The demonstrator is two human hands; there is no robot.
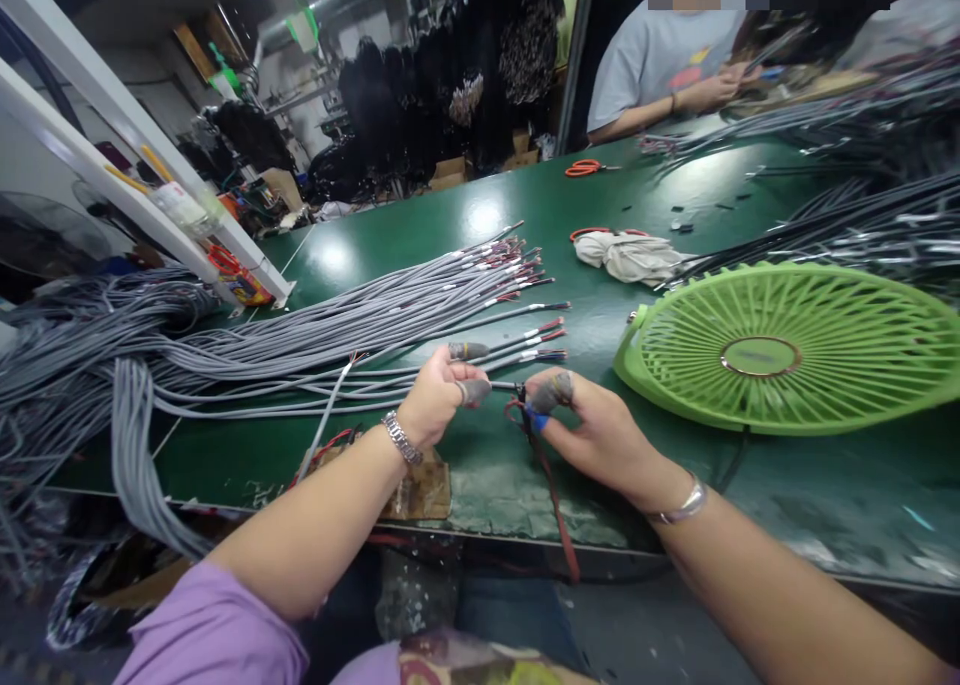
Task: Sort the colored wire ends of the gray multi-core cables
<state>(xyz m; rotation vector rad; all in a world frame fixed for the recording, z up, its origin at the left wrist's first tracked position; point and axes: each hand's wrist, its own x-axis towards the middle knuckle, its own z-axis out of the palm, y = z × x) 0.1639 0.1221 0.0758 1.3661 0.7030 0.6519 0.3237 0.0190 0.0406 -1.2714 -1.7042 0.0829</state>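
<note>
Head view of a cable-assembly table [675, 195], covered in green. The left hand [435, 395] reaches in from lower left, forearm raised, with a metal watch at the wrist; its thumb and forefinger, both capped in grey tape, are pinched together on the grey cable [501, 387]. The right hand [592, 430] comes in from lower right with a silver bangle at the wrist; its taped thumb and forefinger are pinched on the same cable's end, just beside the left hand's grip, and a blue-tipped finger curls below. A dark red strap [551, 495] hangs from the point between the two hands, down over the table edge.

The held cable lies above the near edge of the table, its long axis running left to right, the stripped end toward the right hand. Behind it, a bundle of grey cables [337, 335] lies with its long axis running from lower left to upper right, the coloured wire ends pointing right.

A green fan grille [787, 350] lies flat near the right hand. The marking on its centre badge cannot be read. Beyond are a cloth bundle [630, 255], orange-handled scissors [585, 168] and a co-worker's sleeve [645, 65] at the far side.
</note>
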